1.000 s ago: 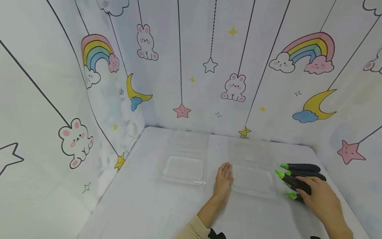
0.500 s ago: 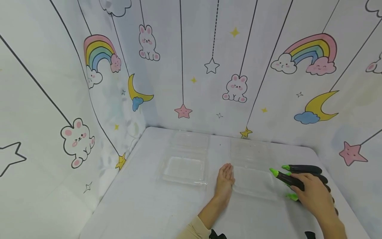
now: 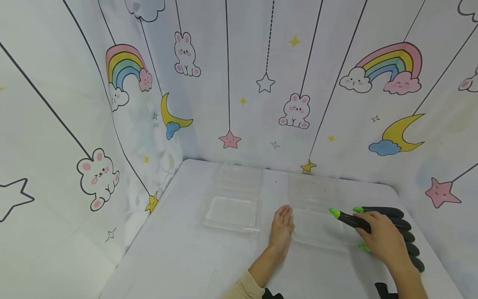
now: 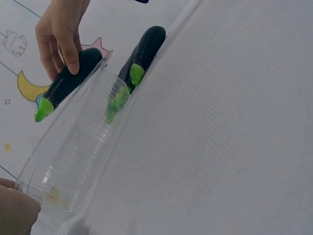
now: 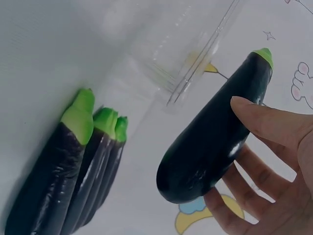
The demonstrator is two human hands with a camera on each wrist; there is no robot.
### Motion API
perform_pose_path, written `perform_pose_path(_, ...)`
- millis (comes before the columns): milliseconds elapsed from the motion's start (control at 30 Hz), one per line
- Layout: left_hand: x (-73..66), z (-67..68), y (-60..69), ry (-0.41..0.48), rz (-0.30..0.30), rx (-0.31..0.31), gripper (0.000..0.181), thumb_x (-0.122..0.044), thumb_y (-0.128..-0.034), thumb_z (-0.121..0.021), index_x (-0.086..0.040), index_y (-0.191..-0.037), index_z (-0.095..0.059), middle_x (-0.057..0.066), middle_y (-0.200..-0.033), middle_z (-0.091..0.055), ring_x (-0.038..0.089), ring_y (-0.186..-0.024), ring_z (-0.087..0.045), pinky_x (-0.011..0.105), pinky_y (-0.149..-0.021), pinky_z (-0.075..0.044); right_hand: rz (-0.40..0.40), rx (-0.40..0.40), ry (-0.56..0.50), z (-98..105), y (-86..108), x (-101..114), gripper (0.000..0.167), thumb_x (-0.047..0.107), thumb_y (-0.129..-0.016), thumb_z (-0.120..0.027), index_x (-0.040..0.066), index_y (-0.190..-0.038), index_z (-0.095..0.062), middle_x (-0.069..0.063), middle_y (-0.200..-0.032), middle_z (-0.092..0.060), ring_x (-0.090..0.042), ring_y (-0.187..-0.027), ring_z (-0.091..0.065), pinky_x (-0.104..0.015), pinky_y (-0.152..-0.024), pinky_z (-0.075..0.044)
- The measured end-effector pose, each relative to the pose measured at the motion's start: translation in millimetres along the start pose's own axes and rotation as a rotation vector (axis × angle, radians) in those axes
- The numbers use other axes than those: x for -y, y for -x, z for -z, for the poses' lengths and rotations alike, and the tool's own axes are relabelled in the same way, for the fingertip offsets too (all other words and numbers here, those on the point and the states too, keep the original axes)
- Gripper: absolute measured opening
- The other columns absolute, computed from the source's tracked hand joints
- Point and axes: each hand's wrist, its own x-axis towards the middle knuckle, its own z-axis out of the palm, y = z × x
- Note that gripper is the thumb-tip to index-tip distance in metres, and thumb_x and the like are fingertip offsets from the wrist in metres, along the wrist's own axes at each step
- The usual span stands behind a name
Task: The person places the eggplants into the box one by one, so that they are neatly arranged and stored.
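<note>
Eggplant point(image 5: 205, 142) held above the desk point(image 3: 179, 257)

Glossy, near-black and green-capped, it is pinched by the fingers of the right hand point(image 3: 386, 241) toward the desk's right edge. Five more eggplants point(image 3: 393, 212) lie along that edge. Two clear plastic boxes point(image 3: 231, 211) lie unfolded; the left hand point(image 3: 281, 228) touches one, fingers straight, together.

Left grip point(image 3: 281, 228), fingers nearly straight and together; right grip point(image 3: 384, 237), fingers curved, thumb opposite.
</note>
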Motion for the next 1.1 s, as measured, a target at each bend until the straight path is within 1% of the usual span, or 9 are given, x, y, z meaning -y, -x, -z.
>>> perform_pose_path(133,0.3,-0.4,0.5,-0.007,0.000,-0.004,0.072,0.025,-0.0894,-0.040,0.003,-0.157,-0.027,0.025,-0.166,-0.025,0.038,-0.157,-0.022,0.046,-0.129,-0.019,0.016,-0.002,-0.002,2,-4.8,5,0.044,0.007,-0.077,-0.088,0.000,-0.118,-0.074,-0.028,-0.119,-0.065,-0.053,-0.110,-0.059,-0.070,-0.080,-0.051)
perform_pose_path(267,0.6,-0.3,0.6,-0.003,0.005,-0.012,0.072,0.026,-0.0885,-0.040,0.003,-0.156,-0.028,0.024,-0.166,-0.027,0.038,-0.157,-0.023,0.046,-0.129,-0.020,0.013,0.015,0.001,1,-10.3,8,0.043,0.008,-0.078,-0.088,0.001,-0.118,-0.074,-0.028,-0.119,-0.065,-0.053,-0.109,-0.059,-0.069,-0.079,-0.052)
perform_pose_path(467,-1.0,-0.4,0.3,-0.001,0.007,-0.020,0.073,0.026,-0.0885,-0.040,0.004,-0.157,-0.027,0.025,-0.166,-0.027,0.038,-0.157,-0.022,0.047,-0.129,-0.020,0.019,0.035,-0.004,-5,-21.3,16,0.042,0.009,-0.081,-0.086,0.003,-0.121,-0.073,-0.027,-0.121,-0.066,-0.051,-0.108,-0.061,-0.067,-0.080,-0.053)
perform_pose_path(667,-0.7,-1.2,-0.7,0.004,-0.002,-0.013,0.074,0.027,-0.0866,-0.040,0.006,-0.156,-0.026,0.027,-0.165,-0.026,0.039,-0.157,-0.022,0.047,-0.129,-0.020,0.017,0.081,-0.017,-11,-32.4,20,0.040,0.008,-0.084,-0.084,0.003,-0.122,-0.073,-0.027,-0.121,-0.066,-0.050,-0.109,-0.061,-0.067,-0.081,-0.054)
perform_pose_path(833,0.1,-2.1,-0.7,0.010,-0.005,-0.016,0.074,0.027,-0.0854,-0.039,0.006,-0.156,-0.028,0.028,-0.165,-0.026,0.040,-0.156,-0.023,0.047,-0.129,-0.020,0.010,0.108,-0.018,-17,-38.3,23,0.040,0.008,-0.085,-0.083,0.003,-0.124,-0.073,-0.027,-0.123,-0.065,-0.050,-0.111,-0.060,-0.068,-0.084,-0.054)
perform_pose_path(967,0.0,-2.2,0.0,0.019,-0.005,-0.017,0.075,0.027,-0.0854,-0.039,0.007,-0.156,-0.026,0.028,-0.165,-0.026,0.040,-0.157,-0.023,0.047,-0.129,-0.020,0.018,0.114,-0.023,-22,-42.1,26,0.040,0.007,-0.085,-0.083,0.003,-0.124,-0.073,-0.026,-0.123,-0.066,-0.050,-0.113,-0.060,-0.069,-0.086,-0.053)
perform_pose_path(1100,0.0,-2.3,-0.1,0.016,-0.005,-0.026,0.074,0.027,-0.0852,-0.040,0.005,-0.155,-0.029,0.027,-0.165,-0.027,0.039,-0.156,-0.024,0.047,-0.129,-0.021,0.031,0.133,-0.034,-26,-45.9,27,0.040,0.006,-0.085,-0.083,0.003,-0.124,-0.073,-0.027,-0.124,-0.066,-0.051,-0.114,-0.059,-0.069,-0.086,-0.053)
